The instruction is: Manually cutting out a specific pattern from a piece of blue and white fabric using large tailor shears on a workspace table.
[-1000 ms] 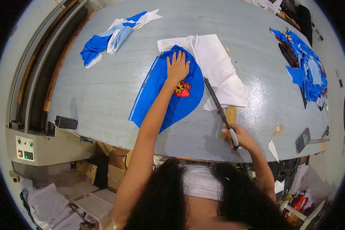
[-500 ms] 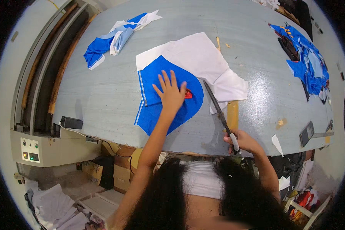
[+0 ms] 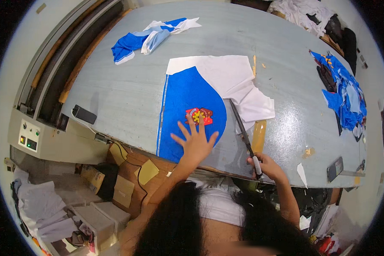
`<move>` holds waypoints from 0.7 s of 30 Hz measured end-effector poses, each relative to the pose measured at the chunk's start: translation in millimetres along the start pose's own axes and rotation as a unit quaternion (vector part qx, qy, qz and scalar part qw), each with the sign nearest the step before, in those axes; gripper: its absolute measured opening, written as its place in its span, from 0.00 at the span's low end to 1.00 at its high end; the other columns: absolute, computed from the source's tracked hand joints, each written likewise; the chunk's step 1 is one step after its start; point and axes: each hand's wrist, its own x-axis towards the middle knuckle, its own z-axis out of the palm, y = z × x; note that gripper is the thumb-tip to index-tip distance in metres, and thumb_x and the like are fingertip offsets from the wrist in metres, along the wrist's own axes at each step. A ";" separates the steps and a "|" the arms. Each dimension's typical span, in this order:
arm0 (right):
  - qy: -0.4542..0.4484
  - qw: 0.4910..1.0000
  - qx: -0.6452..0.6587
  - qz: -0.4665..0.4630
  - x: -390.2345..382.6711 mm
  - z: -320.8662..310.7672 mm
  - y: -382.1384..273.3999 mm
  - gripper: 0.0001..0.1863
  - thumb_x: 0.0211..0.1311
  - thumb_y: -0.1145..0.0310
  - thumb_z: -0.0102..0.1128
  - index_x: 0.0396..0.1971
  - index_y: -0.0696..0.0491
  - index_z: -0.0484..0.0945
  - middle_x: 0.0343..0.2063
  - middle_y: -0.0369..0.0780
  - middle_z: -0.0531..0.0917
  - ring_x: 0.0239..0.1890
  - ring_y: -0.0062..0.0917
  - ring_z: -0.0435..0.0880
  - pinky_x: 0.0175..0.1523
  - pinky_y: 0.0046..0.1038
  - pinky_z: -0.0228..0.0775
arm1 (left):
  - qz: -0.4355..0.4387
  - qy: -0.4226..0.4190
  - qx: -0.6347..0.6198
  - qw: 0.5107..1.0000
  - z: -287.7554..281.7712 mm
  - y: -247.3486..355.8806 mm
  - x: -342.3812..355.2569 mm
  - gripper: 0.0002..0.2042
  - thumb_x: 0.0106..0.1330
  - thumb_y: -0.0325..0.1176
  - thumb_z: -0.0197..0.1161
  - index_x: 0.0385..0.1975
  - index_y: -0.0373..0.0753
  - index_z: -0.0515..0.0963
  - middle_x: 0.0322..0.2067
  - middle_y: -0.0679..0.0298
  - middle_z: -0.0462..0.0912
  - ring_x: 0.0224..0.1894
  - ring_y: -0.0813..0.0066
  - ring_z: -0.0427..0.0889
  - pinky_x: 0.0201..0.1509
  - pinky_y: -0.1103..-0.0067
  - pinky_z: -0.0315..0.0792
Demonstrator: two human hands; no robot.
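Note:
A blue fabric piece [image 3: 181,98] with one curved side and a small red and yellow emblem [image 3: 199,114] lies flat over a white fabric piece [image 3: 239,70]. A narrow printed strip runs down its straight left edge. My left hand [image 3: 196,145] rests on the blue cloth just below the emblem, fingers spread, the fingertips reaching its lower part. In my right hand [image 3: 269,167], at the table's near edge, is a pair of long dark scissors [image 3: 242,128], held by the handles. The blades point away from me, with their tips beside the curved blue edge and the white cloth.
Crumpled blue and white fabric [image 3: 130,45] lies at the far left of the grey table [image 3: 158,132]. More blue scraps [image 3: 347,94] sit at the right, near a phone [image 3: 335,169]. A black box-shaped device [image 3: 84,114] with a cable stands at the left edge.
The blue fabric's left edge, folded and stepped before, now lies straight. My left hand has moved nearer to me, uncovering the emblem. The scissors stay in my right hand. The view has shifted.

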 end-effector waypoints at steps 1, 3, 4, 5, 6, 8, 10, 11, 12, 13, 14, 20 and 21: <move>-0.002 1.000 0.002 0.002 2.5 -2.9 4.0 0.22 0.53 0.55 0.60 0.35 0.60 0.72 0.23 0.38 0.76 0.17 0.21 0.78 0.23 0.20 0.67 | -0.002 -0.002 0.002 1.000 -2.5 2.1 13.4 0.37 0.58 0.60 0.45 0.63 0.42 0.50 0.65 0.48 0.32 0.63 0.34 0.31 0.53 0.36 0.27; -0.003 0.999 -0.038 -0.022 4.9 -7.8 8.1 0.21 0.54 0.53 0.59 0.31 0.59 0.72 0.20 0.36 0.74 0.15 0.20 0.75 0.22 0.20 0.66 | 0.065 0.128 -0.015 0.989 -8.8 6.6 51.9 0.35 0.60 0.58 0.45 0.60 0.37 0.56 0.63 0.45 0.40 0.64 0.36 0.35 0.53 0.37 0.28; 0.000 0.999 -0.035 -0.025 3.8 -9.1 7.6 0.21 0.54 0.53 0.59 0.31 0.59 0.72 0.20 0.36 0.74 0.15 0.20 0.75 0.22 0.20 0.66 | 0.071 0.139 -0.025 0.987 -10.7 10.3 76.8 0.34 0.61 0.57 0.44 0.60 0.37 0.57 0.63 0.45 0.43 0.64 0.38 0.37 0.54 0.38 0.29; -0.014 1.000 0.003 -0.025 2.0 -8.2 9.3 0.20 0.54 0.54 0.59 0.29 0.58 0.71 0.18 0.35 0.73 0.14 0.20 0.74 0.22 0.21 0.65 | 0.075 0.151 -0.032 0.985 -10.7 11.9 102.1 0.33 0.61 0.57 0.43 0.59 0.37 0.57 0.63 0.45 0.45 0.65 0.41 0.38 0.55 0.39 0.29; -0.030 0.998 0.040 -0.027 3.5 -8.0 10.2 0.19 0.54 0.54 0.59 0.28 0.57 0.71 0.16 0.34 0.72 0.13 0.20 0.73 0.21 0.21 0.65 | 0.079 0.147 -0.032 0.985 -8.2 11.9 130.0 0.34 0.61 0.58 0.42 0.59 0.37 0.57 0.63 0.46 0.46 0.65 0.42 0.38 0.56 0.39 0.29; -0.032 0.997 0.060 -0.028 1.2 -8.1 10.0 0.18 0.54 0.55 0.59 0.27 0.57 0.71 0.15 0.33 0.71 0.13 0.19 0.73 0.20 0.21 0.64 | 0.092 0.136 -0.030 0.986 1.8 20.8 177.7 0.34 0.61 0.58 0.42 0.60 0.37 0.57 0.63 0.47 0.47 0.65 0.43 0.39 0.56 0.39 0.29; -0.025 0.996 0.085 -0.026 -3.4 -6.0 13.9 0.18 0.54 0.55 0.59 0.26 0.56 0.70 0.14 0.33 0.71 0.13 0.19 0.73 0.20 0.21 0.64 | 0.127 0.093 -0.005 0.987 12.1 42.2 206.7 0.35 0.58 0.62 0.43 0.61 0.46 0.55 0.64 0.50 0.45 0.65 0.43 0.39 0.57 0.40 0.32; -0.021 0.994 0.104 -0.020 -6.2 -4.1 16.8 0.16 0.54 0.57 0.60 0.26 0.56 0.71 0.14 0.33 0.71 0.13 0.19 0.73 0.19 0.20 0.64 | 0.137 0.089 -0.003 0.987 21.0 52.1 209.8 0.35 0.58 0.62 0.43 0.61 0.46 0.55 0.64 0.50 0.45 0.65 0.43 0.39 0.57 0.40 0.32; -0.015 0.992 0.121 -0.014 -10.1 -4.9 20.2 0.15 0.54 0.59 0.60 0.27 0.57 0.71 0.14 0.33 0.71 0.13 0.18 0.73 0.18 0.20 0.63 | 0.169 0.089 0.030 0.981 29.8 66.3 211.2 0.35 0.56 0.64 0.44 0.61 0.51 0.56 0.64 0.50 0.46 0.65 0.42 0.40 0.56 0.39 0.33; -0.006 0.992 0.126 -0.013 -12.8 -3.4 28.6 0.15 0.54 0.59 0.60 0.27 0.57 0.71 0.14 0.33 0.71 0.13 0.18 0.73 0.18 0.20 0.63 | 0.201 0.089 0.062 0.974 38.1 79.6 212.4 0.35 0.55 0.66 0.44 0.61 0.56 0.56 0.63 0.51 0.47 0.64 0.41 0.41 0.55 0.38 0.34; 0.017 0.987 0.161 -0.026 -14.3 0.2 40.6 0.14 0.54 0.62 0.61 0.28 0.57 0.71 0.14 0.33 0.71 0.12 0.18 0.73 0.18 0.19 0.64 | 0.209 0.086 0.060 0.972 44.9 92.2 215.2 0.35 0.55 0.66 0.44 0.61 0.56 0.56 0.63 0.51 0.47 0.64 0.41 0.41 0.55 0.38 0.34; 0.066 0.967 0.248 -0.003 -30.5 20.0 36.8 0.10 0.52 0.69 0.62 0.29 0.58 0.72 0.15 0.32 0.72 0.14 0.17 0.74 0.18 0.19 0.65 | 0.362 0.037 0.041 0.930 57.8 121.3 236.6 0.36 0.51 0.70 0.41 0.60 0.61 0.57 0.64 0.57 0.49 0.65 0.46 0.40 0.56 0.38 0.27; 0.084 0.960 0.267 0.002 -32.4 21.4 33.5 0.10 0.52 0.69 0.62 0.29 0.58 0.72 0.15 0.32 0.73 0.15 0.17 0.75 0.18 0.20 0.65 | 0.356 0.028 0.013 0.934 54.9 125.3 242.3 0.33 0.55 0.66 0.41 0.60 0.58 0.57 0.63 0.57 0.52 0.66 0.50 0.42 0.57 0.39 0.29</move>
